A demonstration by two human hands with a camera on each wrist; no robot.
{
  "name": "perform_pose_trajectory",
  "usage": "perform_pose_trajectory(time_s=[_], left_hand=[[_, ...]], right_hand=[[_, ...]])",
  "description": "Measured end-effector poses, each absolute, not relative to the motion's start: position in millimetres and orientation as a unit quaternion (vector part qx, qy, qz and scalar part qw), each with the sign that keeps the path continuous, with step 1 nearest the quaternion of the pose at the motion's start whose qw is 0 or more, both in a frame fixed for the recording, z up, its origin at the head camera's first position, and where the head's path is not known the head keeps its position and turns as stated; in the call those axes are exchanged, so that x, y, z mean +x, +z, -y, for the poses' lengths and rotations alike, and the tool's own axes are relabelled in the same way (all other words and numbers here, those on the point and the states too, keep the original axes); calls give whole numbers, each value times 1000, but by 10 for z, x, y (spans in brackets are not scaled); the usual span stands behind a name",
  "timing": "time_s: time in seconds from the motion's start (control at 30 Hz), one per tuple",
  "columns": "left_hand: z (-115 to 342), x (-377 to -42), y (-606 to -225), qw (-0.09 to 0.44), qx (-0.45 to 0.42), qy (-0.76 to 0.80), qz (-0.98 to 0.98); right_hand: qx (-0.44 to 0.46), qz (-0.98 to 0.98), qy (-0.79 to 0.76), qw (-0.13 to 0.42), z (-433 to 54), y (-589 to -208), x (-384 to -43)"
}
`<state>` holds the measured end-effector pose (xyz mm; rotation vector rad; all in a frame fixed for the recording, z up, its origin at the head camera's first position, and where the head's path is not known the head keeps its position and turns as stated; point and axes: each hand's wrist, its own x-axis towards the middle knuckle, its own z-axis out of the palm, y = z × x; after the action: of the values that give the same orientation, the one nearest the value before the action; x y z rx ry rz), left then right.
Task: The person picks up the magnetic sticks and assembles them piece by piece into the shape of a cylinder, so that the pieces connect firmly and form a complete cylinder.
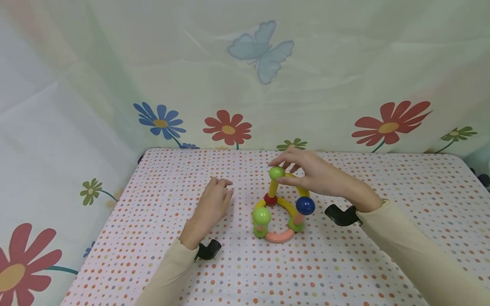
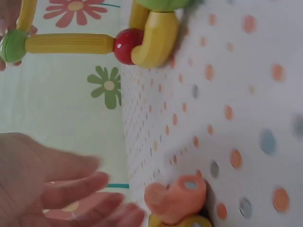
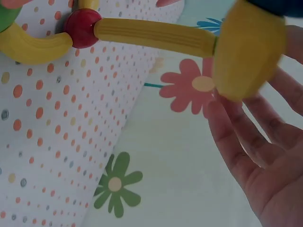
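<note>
A build of coloured sticks and balls stands on the table. Its base ring has a red ball (image 1: 270,199), yellow curved sticks (image 1: 286,205) and a salmon curved stick (image 1: 280,236). From the red ball a yellow stick (image 1: 273,188) rises to a green ball (image 1: 277,173), which my right hand (image 1: 315,172) pinches between thumb and fingers. A yellow curved stick (image 3: 248,52) runs from there towards a blue ball (image 1: 305,205). Another green ball (image 1: 262,216) tops the near left side. My left hand (image 1: 213,202) hovers left of the build, fingers loosely bent, holding nothing.
In the left wrist view, an orange piece (image 2: 182,198) and a yellow piece (image 2: 191,221) lie on the table just beyond the left fingers; the head view does not show them. A dotted cloth covers the table (image 1: 245,276). A flowered curtain (image 1: 317,93) hangs behind it.
</note>
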<state>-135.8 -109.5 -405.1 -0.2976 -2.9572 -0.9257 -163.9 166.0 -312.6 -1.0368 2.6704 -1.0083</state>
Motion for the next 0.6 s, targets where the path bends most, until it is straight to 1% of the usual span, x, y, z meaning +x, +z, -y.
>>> perform_pose_trajectory(time_s=[0.13,0.27,0.4,0.6], left_hand=[[1119,-1302,-4055,3,-99,-256,962],[1078,-1302,-4062,4,-96,-235,967],[1054,-1323,-4081,-17,-92,-220,971],[1055,-1337,-4135,-40,-108,-254,960]], right_hand=[[-352,-879,-317,52,-1604,-3168,-1660],[-348,-881,-317,50,-1616,-3181,-1652],[-349,-880,-317,49,-1617,-3198,-1652],[-349,-879,-322,48,-1599,-3201,-1651]])
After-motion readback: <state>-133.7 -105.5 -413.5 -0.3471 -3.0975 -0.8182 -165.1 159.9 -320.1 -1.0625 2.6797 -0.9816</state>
